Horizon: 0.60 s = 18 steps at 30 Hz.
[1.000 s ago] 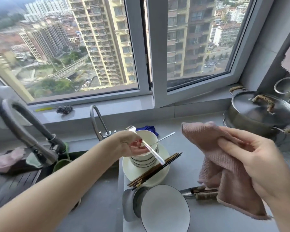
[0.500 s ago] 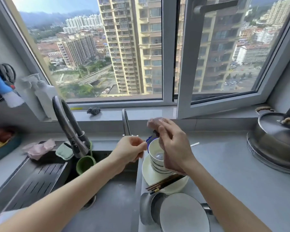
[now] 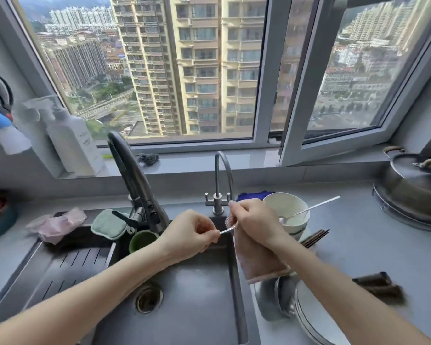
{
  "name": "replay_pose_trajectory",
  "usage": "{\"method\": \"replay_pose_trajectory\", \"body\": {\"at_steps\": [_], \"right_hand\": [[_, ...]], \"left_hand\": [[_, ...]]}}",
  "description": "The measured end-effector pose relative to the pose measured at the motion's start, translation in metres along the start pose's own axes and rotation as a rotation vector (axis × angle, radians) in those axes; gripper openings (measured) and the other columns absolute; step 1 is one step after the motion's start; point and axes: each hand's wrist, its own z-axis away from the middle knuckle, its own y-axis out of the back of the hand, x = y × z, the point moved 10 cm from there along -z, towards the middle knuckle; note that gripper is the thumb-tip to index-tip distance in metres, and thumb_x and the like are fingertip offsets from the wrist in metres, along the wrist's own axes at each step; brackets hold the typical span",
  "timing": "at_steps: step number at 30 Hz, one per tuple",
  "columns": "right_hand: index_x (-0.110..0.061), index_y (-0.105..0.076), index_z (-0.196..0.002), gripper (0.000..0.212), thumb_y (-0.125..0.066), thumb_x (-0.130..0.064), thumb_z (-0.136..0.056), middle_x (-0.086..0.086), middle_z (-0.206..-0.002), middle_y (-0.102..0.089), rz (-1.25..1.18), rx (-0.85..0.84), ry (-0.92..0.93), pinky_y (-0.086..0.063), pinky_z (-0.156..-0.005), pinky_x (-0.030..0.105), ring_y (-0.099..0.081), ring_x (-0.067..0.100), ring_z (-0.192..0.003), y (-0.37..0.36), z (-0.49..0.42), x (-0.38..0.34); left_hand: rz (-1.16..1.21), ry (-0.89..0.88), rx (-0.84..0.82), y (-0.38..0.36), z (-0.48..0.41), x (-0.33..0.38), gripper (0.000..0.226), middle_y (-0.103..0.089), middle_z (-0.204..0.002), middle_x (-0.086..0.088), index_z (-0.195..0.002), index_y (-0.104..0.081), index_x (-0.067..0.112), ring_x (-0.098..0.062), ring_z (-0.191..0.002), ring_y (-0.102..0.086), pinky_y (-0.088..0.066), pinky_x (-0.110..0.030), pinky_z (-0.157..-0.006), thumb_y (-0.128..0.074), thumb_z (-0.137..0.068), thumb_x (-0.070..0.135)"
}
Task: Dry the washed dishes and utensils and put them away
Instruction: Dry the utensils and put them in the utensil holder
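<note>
Tap (image 3: 135, 183): dark, arched, behind the sink (image 3: 189, 295).
Small tap (image 3: 220, 180): right of it.
Bottle (image 3: 72, 143): white, on the sill.
Pot (image 3: 413, 185): lidded, far right.
Green cup (image 3: 142, 241): inside the sink.

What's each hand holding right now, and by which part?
Left hand pinches the fork by its handle end. Right hand grips the pink cloth near its top, wrapped around the fork's other end.
</note>
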Motion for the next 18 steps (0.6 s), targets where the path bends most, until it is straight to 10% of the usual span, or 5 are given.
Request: {"method": "replay_pose_trajectory", "body": {"at_steps": [10, 14, 18], "right_hand": [[-0.011, -0.064, -0.075, 0.041, -0.043, -0.035, -0.1, 0.012, -0.066, -0.065, -0.984, 0.46, -0.753, -0.053, -0.059, 0.035, -0.06, 0.025, -0.057, -0.031, 0.055, 0.035], [0.001, -0.064, -0.092, 0.04, -0.035, -0.026, -0.099, 0.024, -0.08, -0.067, -1.622, 0.1, -0.587, -0.054, -0.081, 0.049, -0.067, 0.035, -0.069, -0.091, 0.05, -0.054], [0.005, -0.06, -0.097, 0.019, -0.056, -0.003, -0.08, 0.018, -0.08, -0.068, -1.534, 0.167, -0.383, -0.059, -0.07, 0.037, -0.068, 0.026, -0.071, -0.103, 0.043, -0.108]], "left_hand": [[0.258, -0.05, 0.043, 0.102, 0.035, -0.075, 0.022, -0.054, -0.045, 0.0, -0.07, -0.068, 0.001, -0.012, -0.042, -0.044, -0.035, -0.02, -0.046, -0.062, -0.088, 0.012], [0.344, -0.036, 0.057, 0.096, 0.04, -0.082, 0.023, -0.059, -0.049, -0.004, -0.07, -0.066, -0.001, -0.009, -0.04, -0.044, -0.035, -0.015, -0.044, -0.059, -0.09, 0.009], [0.447, -0.067, 0.053, 0.089, 0.044, -0.085, 0.017, -0.059, -0.051, 0.002, -0.063, -0.064, 0.005, -0.009, -0.047, -0.048, -0.036, -0.021, -0.047, -0.069, -0.08, 0.006]]}}
